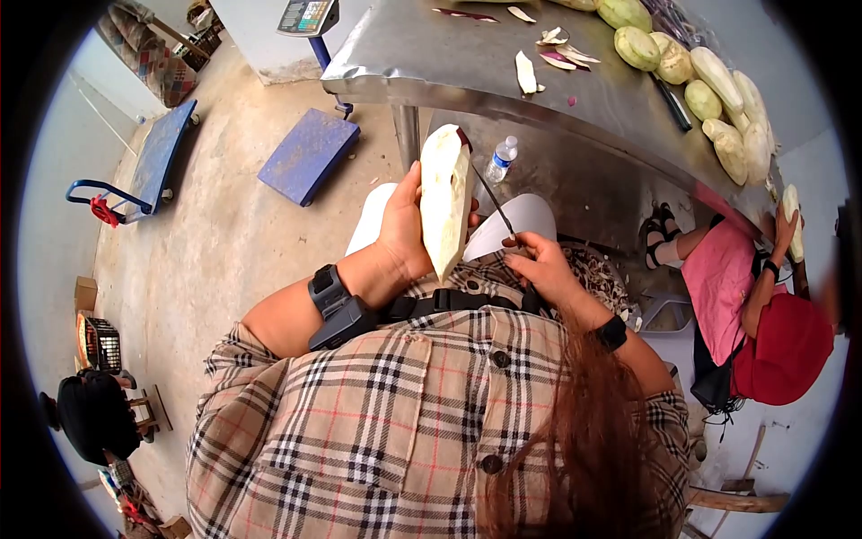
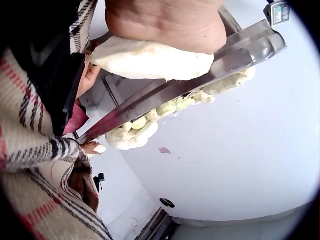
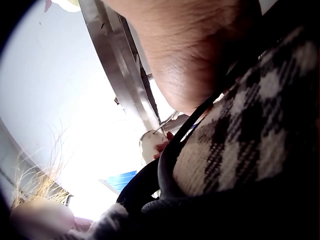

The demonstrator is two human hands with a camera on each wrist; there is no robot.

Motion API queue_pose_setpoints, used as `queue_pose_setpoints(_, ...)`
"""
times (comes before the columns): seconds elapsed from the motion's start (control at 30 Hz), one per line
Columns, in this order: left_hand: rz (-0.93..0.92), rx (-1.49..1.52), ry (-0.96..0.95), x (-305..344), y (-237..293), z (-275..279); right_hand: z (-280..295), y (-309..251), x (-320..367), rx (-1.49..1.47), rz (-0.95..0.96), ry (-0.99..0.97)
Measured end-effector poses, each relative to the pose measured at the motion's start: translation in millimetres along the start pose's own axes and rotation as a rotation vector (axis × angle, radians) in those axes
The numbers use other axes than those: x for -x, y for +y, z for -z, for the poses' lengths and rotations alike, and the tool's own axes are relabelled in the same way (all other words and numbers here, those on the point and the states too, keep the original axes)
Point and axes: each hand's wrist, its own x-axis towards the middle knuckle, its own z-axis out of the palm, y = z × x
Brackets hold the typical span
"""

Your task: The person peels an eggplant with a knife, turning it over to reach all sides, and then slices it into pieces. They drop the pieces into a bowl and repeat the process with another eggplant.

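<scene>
The left hand (image 1: 406, 225) grips a long pale peeled vegetable (image 1: 443, 202), held nearly upright in front of the lap; a strip of dark purple skin shows at its top right. In the left wrist view the peeled vegetable (image 2: 150, 60) lies below the left hand (image 2: 167, 22). The right hand (image 1: 548, 271) pinches a thin dark blade-like tool (image 1: 494, 199), which slants up to the vegetable's top end. In the right wrist view the right hand (image 3: 185, 55) fills the upper middle, its fingers hidden, and part of the vegetable (image 3: 151, 145) shows beyond.
A metal table (image 1: 575, 117) carries peelings (image 1: 525, 72), a dark-handled knife (image 1: 672, 101) and several peeled vegetables (image 1: 636, 47). Below its edge is a water bottle (image 1: 501, 160). Another person in a red top (image 1: 783, 346) sits at right. Blue platforms (image 1: 310, 154) stand at left.
</scene>
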Motion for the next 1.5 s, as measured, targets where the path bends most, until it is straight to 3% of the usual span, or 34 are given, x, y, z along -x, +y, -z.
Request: queue_pose_setpoints(1.5, 0.018, -0.002, 0.016, -1.9, 1.2, 0.8, -0.4, 2.5, -1.8, 0.005, -0.012, 0.0)
